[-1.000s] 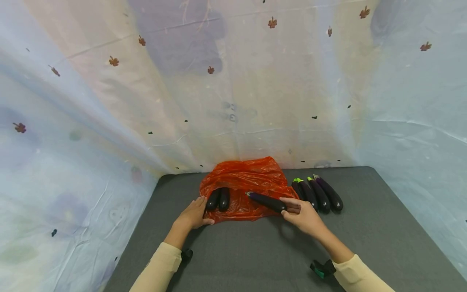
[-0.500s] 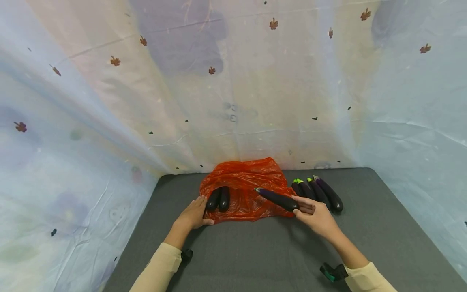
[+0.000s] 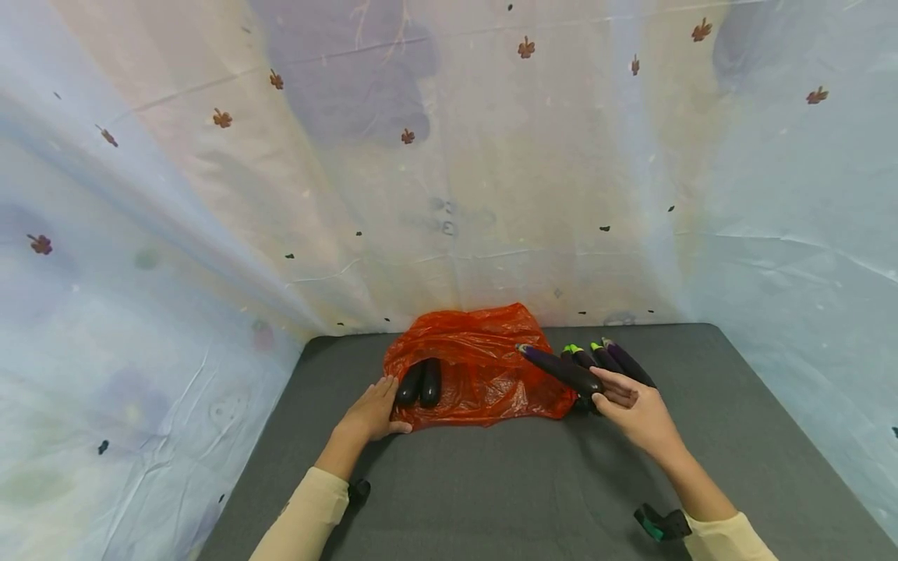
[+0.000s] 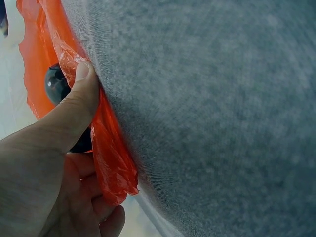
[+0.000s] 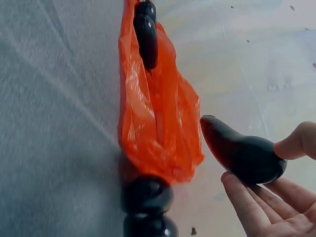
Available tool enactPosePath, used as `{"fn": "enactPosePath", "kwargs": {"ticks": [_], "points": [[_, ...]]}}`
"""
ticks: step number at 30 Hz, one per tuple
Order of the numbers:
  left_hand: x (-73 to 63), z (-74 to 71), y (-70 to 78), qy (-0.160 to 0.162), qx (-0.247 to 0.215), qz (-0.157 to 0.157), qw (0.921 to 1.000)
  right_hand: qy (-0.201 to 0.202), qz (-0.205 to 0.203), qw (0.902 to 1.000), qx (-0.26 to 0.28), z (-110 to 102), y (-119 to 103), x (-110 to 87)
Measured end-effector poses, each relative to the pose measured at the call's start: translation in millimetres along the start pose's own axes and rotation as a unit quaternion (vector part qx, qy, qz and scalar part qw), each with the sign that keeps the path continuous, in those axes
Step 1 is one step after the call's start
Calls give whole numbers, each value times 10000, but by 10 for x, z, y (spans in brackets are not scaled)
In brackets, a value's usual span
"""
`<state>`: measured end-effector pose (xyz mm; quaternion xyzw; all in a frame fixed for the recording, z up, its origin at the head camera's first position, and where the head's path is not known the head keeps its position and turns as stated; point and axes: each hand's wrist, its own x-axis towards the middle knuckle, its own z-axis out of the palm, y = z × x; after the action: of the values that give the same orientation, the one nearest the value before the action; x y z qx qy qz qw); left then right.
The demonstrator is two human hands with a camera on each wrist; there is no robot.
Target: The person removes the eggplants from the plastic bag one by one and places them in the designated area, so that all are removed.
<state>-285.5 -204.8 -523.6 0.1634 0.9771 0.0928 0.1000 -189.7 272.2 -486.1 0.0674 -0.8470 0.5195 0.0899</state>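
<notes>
A crinkled red plastic bag [image 3: 484, 333] lies on the table with its mouth facing the person. Two dark purple eggplants [image 3: 431, 385] lie side by side inside its left part, blunt ends outward. My left hand [image 3: 368, 411] holds the bag's left front edge; in the left wrist view the thumb [image 4: 83, 81] presses the plastic and the fingers are behind it. My right hand [image 3: 641, 413] grips another eggplant [image 3: 560, 370] by its blunt end, raised over the bag's right side, stem end toward the upper left. The right wrist view shows this eggplant [image 5: 247, 155] between thumb and fingers.
Several more eggplants [image 3: 627, 361] with green or purplish stem ends lie in a row right of the bag, partly hidden by my right hand and the held one. The grey table [image 3: 477, 491] meets a pale patterned sheet [image 3: 491, 195] at its back edge.
My right hand has moved right and slightly up with the eggplant, from over the bag's middle to its right edge, beside the row. My left hand and the two bagged eggplants stay put.
</notes>
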Motion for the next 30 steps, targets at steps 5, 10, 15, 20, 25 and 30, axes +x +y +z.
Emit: {"fn": "enactPosePath", "kwargs": {"ticks": [5, 10, 15, 20, 25, 30], "points": [[-3, 5, 2, 15, 6, 6, 10000, 234, 53, 9994, -245, -95, 72, -41], [-6, -4, 7, 17, -23, -4, 10000, 468, -26, 9984, -301, -170, 145, -80], [-3, -4, 0, 13, 3, -26, 10000, 625, 4, 9976, -304, -237, 207, -93], [-15, -10, 10, 25, -22, 0, 10000, 825, -38, 9962, -273, -300, 263, -93], [-17, -7, 13, 50, -64, 36, 10000, 993, 11, 9947, -283, -385, 304, -85], [-20, -18, 23, 33, -73, 32, 10000, 1174, 66, 9921, -436, -467, 382, -80]]}}
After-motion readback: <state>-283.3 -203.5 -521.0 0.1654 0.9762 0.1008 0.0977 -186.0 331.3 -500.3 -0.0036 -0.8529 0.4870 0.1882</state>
